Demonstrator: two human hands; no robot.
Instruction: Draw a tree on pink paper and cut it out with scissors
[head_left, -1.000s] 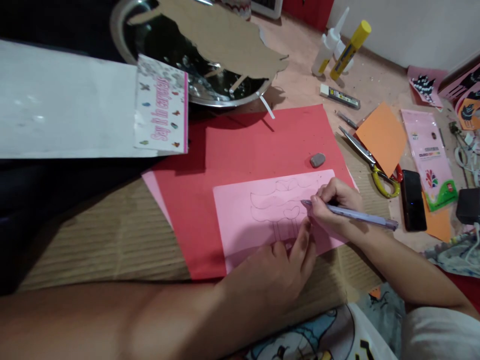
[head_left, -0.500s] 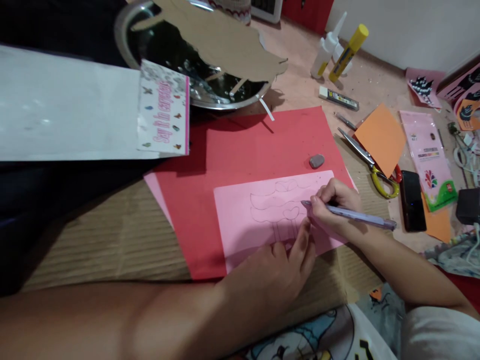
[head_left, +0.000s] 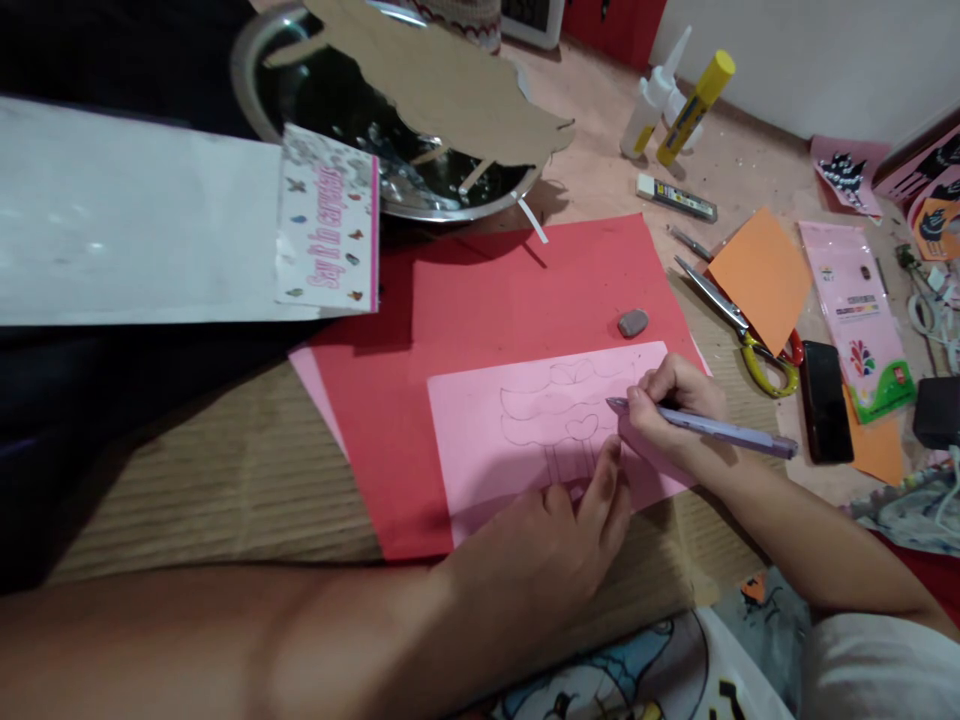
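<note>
The right hand [head_left: 667, 405] was clamped on the pencil [head_left: 720, 432], its tip on the pink paper [head_left: 480, 440] that lay on the red sheet [head_left: 487, 290]. The left hand [head_left: 555, 540], flat and gripping nothing, pressed the paper's 6 o'clock edge. Firm pressure there would likely steady the lines.

Grips: two, left grip [head_left: 555, 550] and right grip [head_left: 671, 410].
Pencil [head_left: 731, 435]: one, in the right grip.
Pink sheets: two. One is the drawn-on pink sheet [head_left: 480, 440] under both grips; the other is the plain pink sheet [head_left: 309, 372], well left of the left grip.
Red sheet [head_left: 487, 300]: one, beneath the drawn-on pink sheet.
Eraser [head_left: 634, 322]: one, just beyond the right grip.
Scissors [head_left: 739, 322]: one pair, right of the right grip.
Orange pieces: two, near orange piece [head_left: 874, 452] and far orange piece [head_left: 761, 275], both right of the right grip.
Phone [head_left: 823, 400]: one.
Pink packet [head_left: 855, 310]: one.
Lead case [head_left: 675, 197]: one.
Glue containers: two, nozzle bottle [head_left: 645, 108] and yellow-capped stick [head_left: 694, 100], far beyond the right grip.
Metal bowl [head_left: 420, 195]: one.
Cardboard cutout [head_left: 442, 85]: one.
</note>
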